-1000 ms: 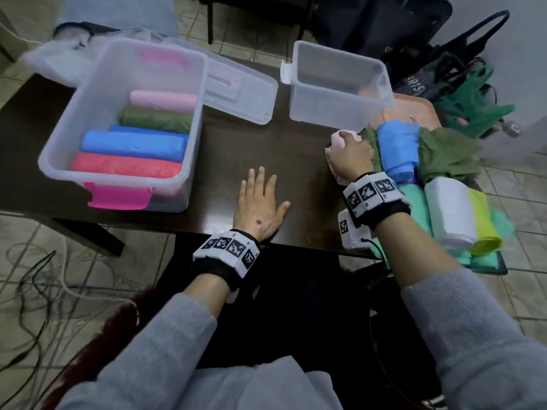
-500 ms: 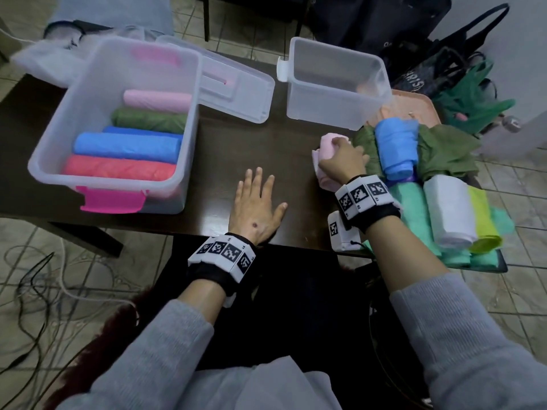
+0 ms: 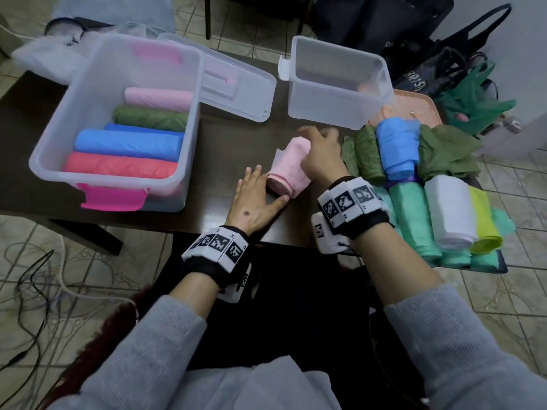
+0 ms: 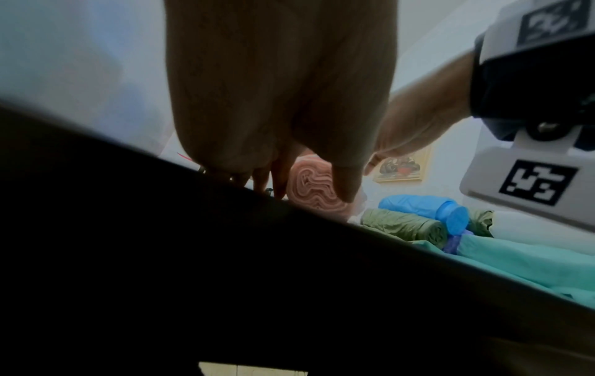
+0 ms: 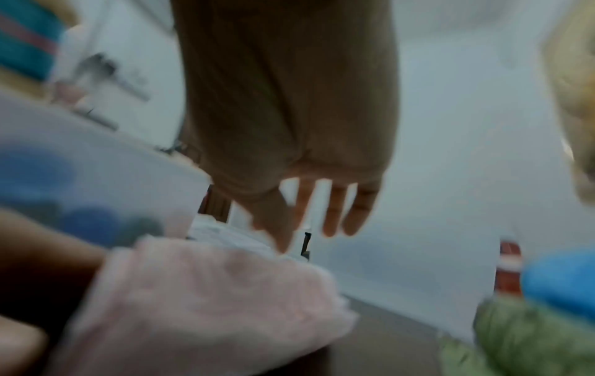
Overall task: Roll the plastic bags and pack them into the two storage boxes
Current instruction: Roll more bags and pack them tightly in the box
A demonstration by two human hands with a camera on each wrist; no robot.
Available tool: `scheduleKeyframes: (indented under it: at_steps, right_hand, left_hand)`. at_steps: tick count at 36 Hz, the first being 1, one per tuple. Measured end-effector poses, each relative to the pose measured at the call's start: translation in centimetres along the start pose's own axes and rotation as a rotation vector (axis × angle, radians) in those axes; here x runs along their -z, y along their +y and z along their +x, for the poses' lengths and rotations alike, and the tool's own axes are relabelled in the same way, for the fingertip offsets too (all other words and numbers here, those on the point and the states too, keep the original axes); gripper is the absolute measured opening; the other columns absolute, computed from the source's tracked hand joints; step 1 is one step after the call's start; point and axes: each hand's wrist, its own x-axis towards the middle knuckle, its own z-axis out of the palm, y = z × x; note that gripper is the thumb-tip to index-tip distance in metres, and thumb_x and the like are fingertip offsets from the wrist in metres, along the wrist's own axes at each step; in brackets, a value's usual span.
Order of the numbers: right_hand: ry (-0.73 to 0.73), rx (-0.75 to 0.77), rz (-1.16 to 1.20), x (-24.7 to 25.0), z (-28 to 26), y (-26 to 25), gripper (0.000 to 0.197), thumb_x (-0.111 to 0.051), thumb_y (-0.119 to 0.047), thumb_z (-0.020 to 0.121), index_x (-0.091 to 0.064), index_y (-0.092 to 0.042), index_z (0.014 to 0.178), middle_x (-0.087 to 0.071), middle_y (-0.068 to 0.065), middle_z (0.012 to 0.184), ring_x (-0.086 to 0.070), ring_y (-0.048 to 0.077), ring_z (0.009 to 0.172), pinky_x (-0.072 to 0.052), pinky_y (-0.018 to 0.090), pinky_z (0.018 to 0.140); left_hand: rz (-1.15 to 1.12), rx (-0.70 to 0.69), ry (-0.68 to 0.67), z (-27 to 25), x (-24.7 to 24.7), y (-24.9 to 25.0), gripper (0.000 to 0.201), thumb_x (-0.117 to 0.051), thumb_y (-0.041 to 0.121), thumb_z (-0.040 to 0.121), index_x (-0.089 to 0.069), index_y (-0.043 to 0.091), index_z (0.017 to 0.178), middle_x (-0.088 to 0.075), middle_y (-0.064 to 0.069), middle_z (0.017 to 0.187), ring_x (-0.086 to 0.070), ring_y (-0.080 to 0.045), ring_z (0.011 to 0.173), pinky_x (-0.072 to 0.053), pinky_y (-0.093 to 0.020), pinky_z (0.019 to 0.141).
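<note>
A: What do I have under the hands?

B: A pale pink roll of plastic bag (image 3: 288,170) lies on the dark brown table (image 3: 231,149), between the two boxes and near the front edge. From my left wrist view its end (image 4: 317,189) shows the wound layers as a spiral.

A: And my grip on it?

B: My left hand (image 3: 254,199) lies flat on the table with fingers straight, and the thumb touches the near end of the roll. My right hand (image 3: 321,156) sits over the far half of the roll; in the right wrist view the fingers (image 5: 331,208) are stretched out and spread above the pink plastic (image 5: 206,300), not curled round it. That view is blurred.

A: Where are the boxes?

B: The large clear plastic storage box with a pink latch (image 3: 44,161) stands at the left and holds five rolls side by side: red (image 3: 118,168), blue (image 3: 127,143), a second blue one mostly hidden, dark green (image 3: 151,116), pink (image 3: 158,96). Its clear lid (image 3: 236,90) lies just behind it. The smaller clear storage box (image 3: 322,110) stands at the right rear.

A: And the spare bags?

B: Right of the roll lie olive green (image 3: 368,155), blue (image 3: 398,146), mint green (image 3: 410,214), white (image 3: 450,211) and yellow-green (image 3: 484,220) rolls.
</note>
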Motion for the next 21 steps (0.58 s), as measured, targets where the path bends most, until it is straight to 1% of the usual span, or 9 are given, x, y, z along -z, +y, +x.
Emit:
scheduleKeyframes:
  at_steps: [1,3,4,6,10,14,17,19,21]
  right_hand:
    - [0.018,0.126,-0.157,0.3,-0.1,0.0,0.064,-0.038,0.006,0.084,-0.043,-0.029,0.137,-0.031,0.008,0.142,-0.035,0.031,0.126,-0.034,0.039,0.102]
    - [-0.063,0.334,-0.385,0.8,0.1,0.1,0.067,-0.041,0.006,0.086,-0.043,-0.037,0.137,-0.032,-0.004,0.148,-0.03,0.027,0.13,-0.031,0.043,0.101]
    - [-0.135,0.386,-0.436,1.1,0.2,0.1,0.067,-0.041,0.004,0.087,-0.042,-0.039,0.138,-0.032,-0.008,0.15,-0.029,0.026,0.132,-0.029,0.043,0.101]
    - [-0.225,0.449,-0.515,1.3,0.2,0.2,0.068,-0.044,0.003,0.088,-0.039,-0.041,0.139,-0.035,-0.009,0.149,-0.03,0.024,0.13,-0.028,0.04,0.099]
    - [-0.19,0.487,-0.665,1.2,-0.1,0.7,0.065,-0.051,-0.005,0.086,-0.04,-0.043,0.138,-0.04,0.001,0.135,-0.032,0.027,0.122,-0.028,0.041,0.096]
    - [-0.141,0.463,-0.689,1.4,-0.8,1.2,0.05,-0.061,-0.011,0.081,-0.052,-0.031,0.126,-0.043,0.003,0.125,-0.033,0.027,0.121,-0.027,0.042,0.097]
    - [-0.15,0.446,-0.653,1.3,-1.6,1.8,0.045,-0.061,-0.007,0.077,-0.05,-0.022,0.118,-0.048,0.001,0.123,-0.038,0.024,0.119,-0.029,0.041,0.096]
    - [-0.159,0.424,-0.621,1.1,-2.2,2.2,0.044,-0.06,-0.007,0.075,-0.047,-0.02,0.116,-0.051,0.0,0.121,-0.041,0.023,0.116,-0.03,0.039,0.093]
    - [-0.165,0.412,-0.625,1.1,-2.6,2.5,0.047,-0.063,-0.012,0.074,-0.047,-0.022,0.117,-0.05,-0.001,0.121,-0.041,0.022,0.116,-0.031,0.038,0.092]
  left_hand:
    - [-0.01,0.001,0.01,0.0,0.0,0.0,0.071,-0.056,0.039,0.09,-0.024,0.012,0.148,-0.008,-0.008,0.159,0.003,-0.02,0.147,0.004,-0.033,0.116]
    - [-0.009,-0.003,0.029,-0.1,-0.2,0.0,0.07,-0.056,0.036,0.09,-0.025,0.011,0.147,-0.008,-0.008,0.159,0.003,-0.02,0.147,0.004,-0.032,0.116]
    - [-0.008,-0.007,0.035,-0.1,-0.2,0.0,0.069,-0.057,0.034,0.09,-0.025,0.011,0.147,-0.008,-0.008,0.159,0.003,-0.02,0.147,0.004,-0.031,0.116]
    - [-0.018,-0.013,0.034,-0.2,-0.3,-0.2,0.068,-0.058,0.031,0.09,-0.026,0.012,0.147,-0.008,-0.007,0.159,0.004,-0.019,0.146,0.006,-0.031,0.115]
    - [-0.048,-0.024,0.002,-0.2,0.2,-0.3,0.063,-0.061,0.025,0.088,-0.033,0.015,0.144,-0.01,-0.006,0.159,0.003,-0.019,0.147,0.005,-0.03,0.115]
    - [-0.064,-0.013,-0.038,0.1,1.0,-0.1,0.058,-0.055,0.009,0.088,-0.036,0.011,0.142,-0.015,-0.006,0.158,-0.003,-0.019,0.147,0.001,-0.027,0.115]
    - [-0.058,-0.002,0.069,0.6,1.7,-0.2,0.047,-0.052,0.009,0.09,-0.046,0.008,0.136,-0.037,-0.011,0.148,-0.027,-0.023,0.14,-0.015,-0.024,0.113]
    - [-0.041,0.032,0.143,1.2,2.3,0.3,0.041,-0.053,0.017,0.091,-0.052,0.01,0.131,-0.052,-0.012,0.135,-0.044,-0.026,0.128,-0.03,-0.03,0.109]
    - [-0.053,0.093,0.124,1.8,2.9,1.1,0.041,-0.053,0.025,0.093,-0.052,0.012,0.131,-0.058,-0.009,0.129,-0.05,-0.025,0.123,-0.037,-0.033,0.105]
